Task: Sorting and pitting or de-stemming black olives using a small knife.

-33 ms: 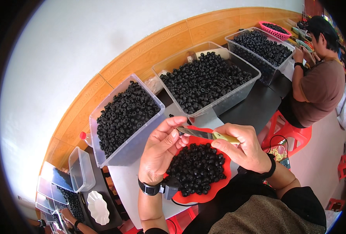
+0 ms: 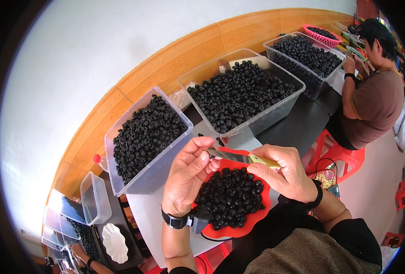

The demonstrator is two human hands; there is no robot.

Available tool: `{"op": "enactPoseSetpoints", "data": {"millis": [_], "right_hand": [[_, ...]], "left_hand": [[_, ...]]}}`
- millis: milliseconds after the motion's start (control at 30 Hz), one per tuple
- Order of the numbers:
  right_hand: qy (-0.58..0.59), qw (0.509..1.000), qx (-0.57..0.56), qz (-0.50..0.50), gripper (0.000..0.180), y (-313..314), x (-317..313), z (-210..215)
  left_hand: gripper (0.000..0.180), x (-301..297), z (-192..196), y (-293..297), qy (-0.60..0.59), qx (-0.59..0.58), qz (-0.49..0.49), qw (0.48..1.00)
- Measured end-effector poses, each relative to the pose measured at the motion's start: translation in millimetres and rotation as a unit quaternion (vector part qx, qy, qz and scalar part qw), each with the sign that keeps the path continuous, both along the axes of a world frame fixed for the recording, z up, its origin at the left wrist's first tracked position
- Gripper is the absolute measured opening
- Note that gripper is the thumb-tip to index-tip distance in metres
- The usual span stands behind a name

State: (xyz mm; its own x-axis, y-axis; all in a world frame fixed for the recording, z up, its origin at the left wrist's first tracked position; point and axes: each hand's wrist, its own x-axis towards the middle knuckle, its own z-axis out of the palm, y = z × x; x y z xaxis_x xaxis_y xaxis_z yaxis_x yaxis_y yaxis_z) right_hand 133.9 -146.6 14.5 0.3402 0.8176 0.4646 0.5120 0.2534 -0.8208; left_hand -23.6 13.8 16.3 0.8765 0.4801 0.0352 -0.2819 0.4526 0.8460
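Knife [image 2: 242, 158] in right hand [image 2: 287, 173]

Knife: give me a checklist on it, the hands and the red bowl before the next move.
1. Knife held by its handle in the right hand: ok.
2. Left hand clear of the blade: not ok; its fingertips are right at the tip end.
3. Anything secure between those fingertips: cannot tell; the spot is too small and dark.
4. Red bowl below the hands: ok.
5. Black pieces heaped inside the bowl: ok.
6. No loose pieces outside: not ok; a few lie beyond the bowl.
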Motion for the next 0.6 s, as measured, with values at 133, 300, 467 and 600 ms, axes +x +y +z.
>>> {"op": "enactPoseSetpoints", "data": {"millis": [133, 300, 467, 600], "right_hand": [[0.011, 1.000, 0.005, -0.001, 0.022, 0.5, 0.0, -4.9], [0.039, 0.999, -0.002, 0.014, 0.023, 2.7, -4.2, -5.0], [-0.030, 0.999, 0.016, 0.015, 0.022, 4.7, -6.9, -6.7], [-0.042, 0.998, 0.036, 0.004, 0.022, 6.4, -6.9, -8.2]], "left_hand": [[0.022, -1.3, -2.2, 1.2, -0.022, 0.005, -0.013, 1.000], [0.020, -1.8, -1.8, 0.7, 0.002, 0.012, 0.001, 1.000], [0.022, 0.9, -3.8, 2.3, -0.054, 0.018, -0.035, 0.998], [0.020, 0.6, -4.8, 2.5, -0.053, 0.017, -0.043, 0.998]]}}
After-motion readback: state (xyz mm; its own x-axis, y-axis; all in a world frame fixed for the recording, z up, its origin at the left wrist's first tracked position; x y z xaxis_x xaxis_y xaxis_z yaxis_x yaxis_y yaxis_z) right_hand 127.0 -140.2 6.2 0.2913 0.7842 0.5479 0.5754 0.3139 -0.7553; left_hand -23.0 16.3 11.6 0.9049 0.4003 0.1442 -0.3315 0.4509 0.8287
